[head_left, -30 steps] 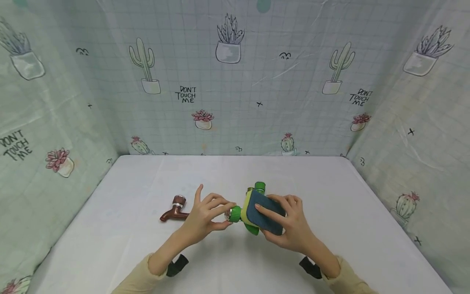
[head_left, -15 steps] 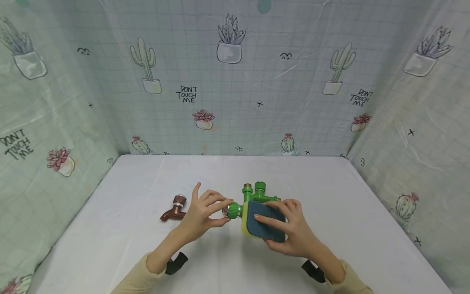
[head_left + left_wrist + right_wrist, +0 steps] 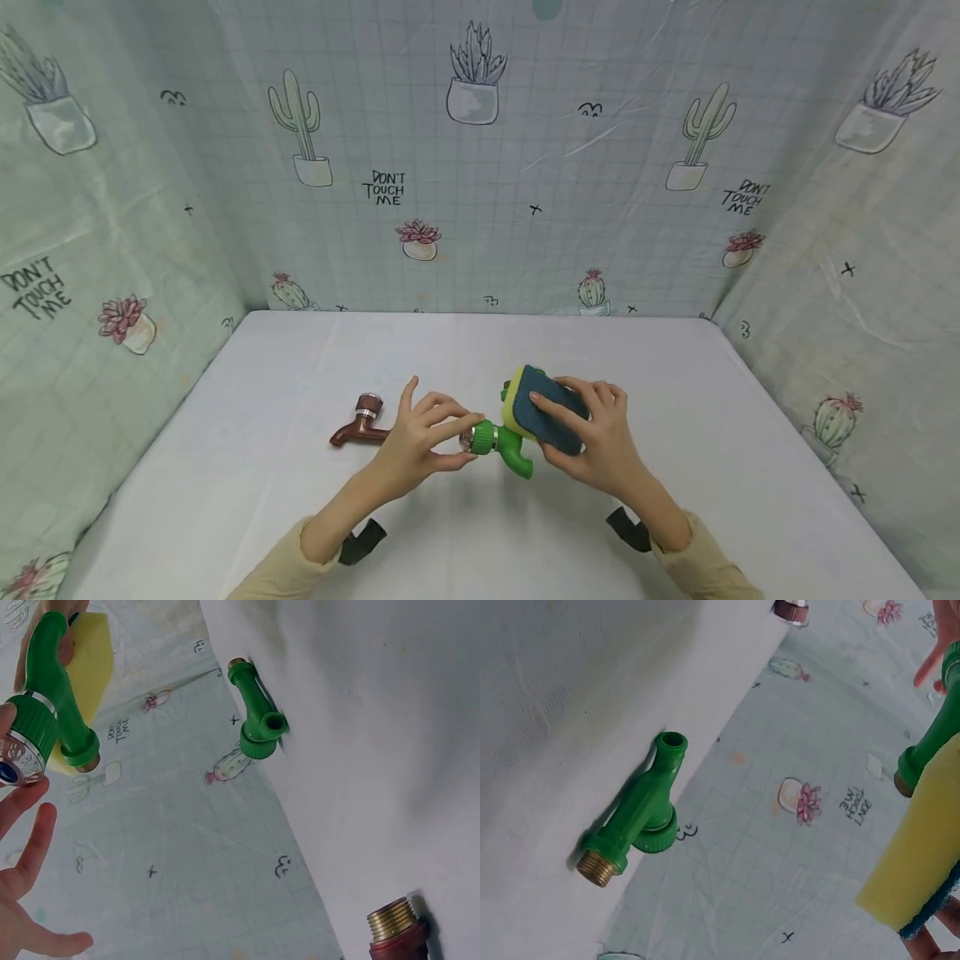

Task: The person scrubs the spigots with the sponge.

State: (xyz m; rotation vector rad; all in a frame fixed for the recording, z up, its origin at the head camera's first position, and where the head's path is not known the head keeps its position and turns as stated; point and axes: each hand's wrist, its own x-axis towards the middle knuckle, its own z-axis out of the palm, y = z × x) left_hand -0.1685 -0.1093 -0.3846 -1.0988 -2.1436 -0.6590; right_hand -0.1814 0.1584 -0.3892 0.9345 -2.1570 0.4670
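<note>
In the head view my left hand (image 3: pixel 412 446) pinches the knob end of a green faucet (image 3: pixel 516 457) between thumb and fingers, holding it above the table. A sponge (image 3: pixel 552 412), yellow with a dark blue scouring side, is gripped in my right hand (image 3: pixel 600 442). The yellow face lies along the upper part of the faucet and hides part of it; the curved green spout shows below. From the left wrist view, the faucet (image 3: pixel 46 667) stands in front of the yellow sponge (image 3: pixel 91 664). Whether they touch all along is hidden.
A second green faucet (image 3: pixel 641 802) with a brass thread lies on the white table (image 3: pixel 300 517), mostly behind the sponge in the head view. To the left lies a brown faucet (image 3: pixel 362 429). Patterned cloth walls (image 3: pixel 480 233) surround the table's back and sides.
The sponge went down toward me, then back up and away along the faucet, so the spout now shows. The second green faucet is covered again. My left hand keeps its pinch.
</note>
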